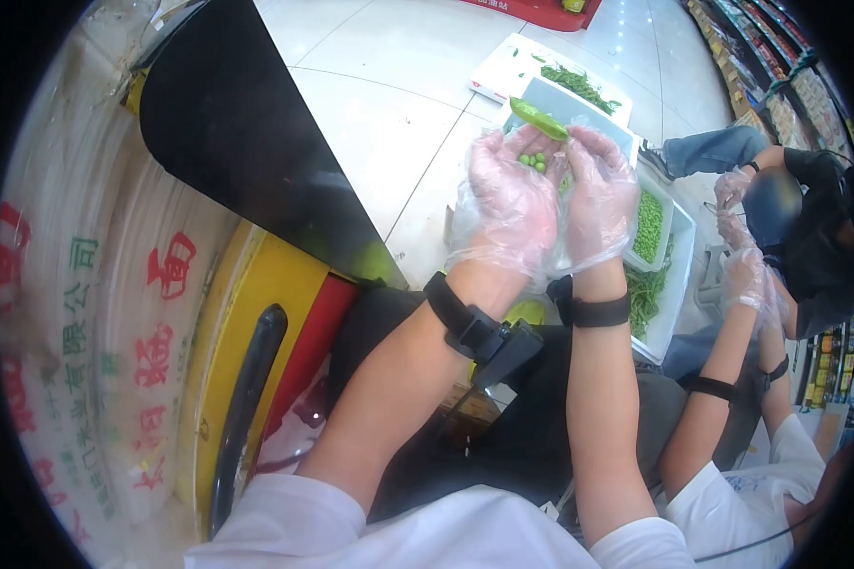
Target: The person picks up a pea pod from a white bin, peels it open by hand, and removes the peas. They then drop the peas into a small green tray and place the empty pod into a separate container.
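My left hand (514, 194), in a clear plastic glove, is cupped palm up with several loose green peas (532, 161) lying in it. Beside it, my right hand (600, 199), gloved the same way, pinches one end of a green pea pod (538, 119). The pod slants up to the left over my left fingertips; whether those fingers also grip it is hard to tell. Both hands are close together above a white foam box (681, 275). Just right of my right wrist, a clear tub (648, 228) holds shelled peas.
Green pods (647, 302) lie in the foam box, and more greens (579, 85) rest on a white box beyond. Two people with gloved hands (745, 275) are close on the right. A black panel (247, 133), a yellow surface (256, 313) and printed sacks (114, 332) stand left.
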Demonstrator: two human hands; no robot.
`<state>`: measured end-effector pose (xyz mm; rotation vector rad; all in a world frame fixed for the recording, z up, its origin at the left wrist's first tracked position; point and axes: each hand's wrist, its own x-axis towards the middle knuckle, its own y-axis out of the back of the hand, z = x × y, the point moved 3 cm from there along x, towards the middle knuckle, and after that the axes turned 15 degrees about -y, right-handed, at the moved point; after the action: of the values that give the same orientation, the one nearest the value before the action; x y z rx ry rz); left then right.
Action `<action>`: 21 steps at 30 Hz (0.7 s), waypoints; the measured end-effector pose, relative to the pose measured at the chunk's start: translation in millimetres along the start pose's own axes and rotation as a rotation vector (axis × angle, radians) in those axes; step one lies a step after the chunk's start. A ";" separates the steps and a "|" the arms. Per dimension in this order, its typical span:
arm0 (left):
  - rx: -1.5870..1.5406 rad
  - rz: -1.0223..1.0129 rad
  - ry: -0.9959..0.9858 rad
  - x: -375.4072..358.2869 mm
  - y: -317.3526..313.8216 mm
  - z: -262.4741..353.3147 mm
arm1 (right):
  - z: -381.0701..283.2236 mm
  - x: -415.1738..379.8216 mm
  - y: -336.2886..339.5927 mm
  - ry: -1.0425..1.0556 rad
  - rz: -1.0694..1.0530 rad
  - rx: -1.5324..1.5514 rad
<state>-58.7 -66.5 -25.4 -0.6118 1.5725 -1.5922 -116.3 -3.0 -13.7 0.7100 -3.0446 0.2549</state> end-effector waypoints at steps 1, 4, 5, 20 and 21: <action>0.001 -0.001 0.000 -0.9 -2.0 0.7 | 2.4 2.6 1.6 -0.021 -0.017 0.036; -0.023 0.026 0.005 -4.2 -7.7 5.1 | 0.5 3.3 6.5 -0.115 -0.063 0.192; -0.030 0.042 0.020 -5.6 -9.3 6.2 | 0.9 2.7 7.6 -0.191 -0.096 0.308; -0.029 -0.096 -0.040 -1.2 -7.1 17.3 | 38.7 12.7 14.9 -0.349 -0.009 0.091; 0.005 -0.136 -0.052 -1.4 -5.8 18.0 | 28.4 -0.3 0.7 -0.455 -0.197 0.404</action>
<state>-44.7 -76.5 -17.5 -0.7656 1.5155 -1.6654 -115.4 -6.8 -41.8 1.2365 -3.3343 0.8261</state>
